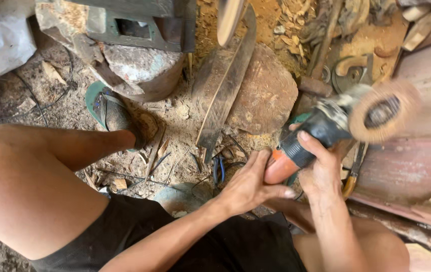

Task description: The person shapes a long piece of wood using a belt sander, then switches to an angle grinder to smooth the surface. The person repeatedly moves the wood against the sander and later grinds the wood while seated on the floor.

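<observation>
Setting: a workshop floor strewn with sawdust and wood chips is seen from above, with the seated person's bare knees at 7 and 5 o'clock.
Sandal: a green sandal on one foot is planted at 10 o'clock, beside a stone block.
Blade: a long, dark, curved strip of metal is laid across a flat wooden stump near the centre.
Left hand: it is cupped, fingers partly curled, against the orange rear end of the grinder, just below centre.
Grinder: an orange and black angle grinder is held between both hands at 3 o'clock, pointing up and right.
Right hand: it is wrapped firmly round the black body, thumb on top.
Sanding wheel: a round flap wheel at the tool's tip is blurred, apparently spinning, over a reddish plank.
Handling: the tool is judged rigid and fairly heavy, with kick; it is best gripped on the body and rear handle, well clear of the wheel.
</observation>
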